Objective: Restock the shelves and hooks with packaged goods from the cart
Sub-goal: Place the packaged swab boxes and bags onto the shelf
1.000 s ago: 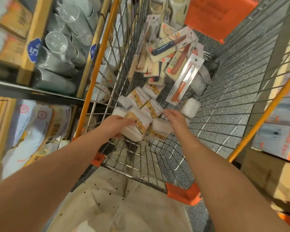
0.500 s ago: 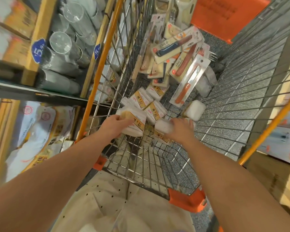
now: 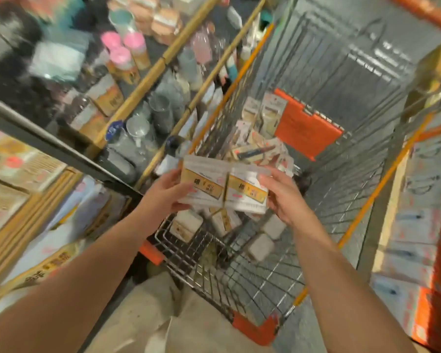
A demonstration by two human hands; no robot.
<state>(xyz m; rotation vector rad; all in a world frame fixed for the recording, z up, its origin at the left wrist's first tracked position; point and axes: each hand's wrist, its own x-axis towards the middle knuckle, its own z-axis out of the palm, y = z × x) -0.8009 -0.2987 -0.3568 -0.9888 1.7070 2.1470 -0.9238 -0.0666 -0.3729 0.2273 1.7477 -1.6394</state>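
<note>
Now both hands are clamped on two white packets held side by side above the wire cart (image 3: 278,253): the left hand (image 3: 163,193) grips the left packet (image 3: 204,183), the right hand (image 3: 281,197) the right packet (image 3: 247,191). They look light, soft and plastic-wrapped, likely slippery, so holding them by the outer ends seems sound. The shelves (image 3: 148,82) stand just beside the cart's left rim, crowded with glasses (image 3: 138,128), leaving little open room

The silver wire shopping cart with orange corner guards (image 3: 255,329) carries white packets with gold labels (image 3: 186,226) at its near end and carded knives (image 3: 255,150) toward twelve o'clock. At ten o'clock, the wood-edged store shelf (image 3: 148,77) holds clear drinking glasses (image 3: 138,128) and pink-lidded jars (image 3: 124,61).
</note>
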